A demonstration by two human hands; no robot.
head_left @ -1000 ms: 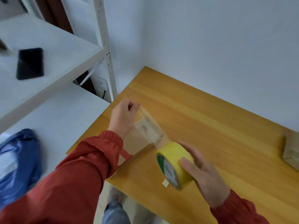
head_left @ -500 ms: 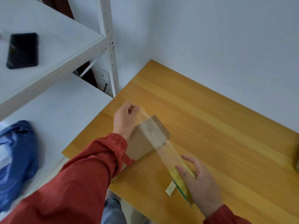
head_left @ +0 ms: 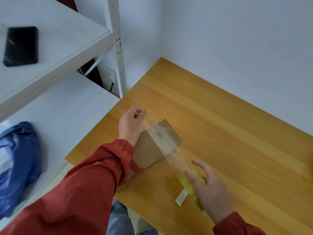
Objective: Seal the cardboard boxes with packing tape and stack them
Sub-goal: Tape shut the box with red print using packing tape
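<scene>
A small flat cardboard box (head_left: 150, 150) lies near the left front corner of the wooden table (head_left: 220, 126). My left hand (head_left: 130, 124) pinches the free end of a clear strip of packing tape (head_left: 160, 136) beyond the box's far edge. The strip runs over the box top to the yellow tape roll (head_left: 193, 187), which my right hand (head_left: 210, 189) holds on edge low over the table, fingers spread around it. My left forearm hides part of the box.
White metal shelving (head_left: 67, 48) stands to the left, with a black phone (head_left: 21, 45) on its upper shelf and a blue bag (head_left: 17, 160) on the lower one. A white wall runs behind the table. A loose tape tab (head_left: 182, 198) sticks out by the roll.
My right hand has pulled the roll away from the box and tipped it on edge, so the tape strip is longer and lower over the box. My left hand keeps its pinch.
</scene>
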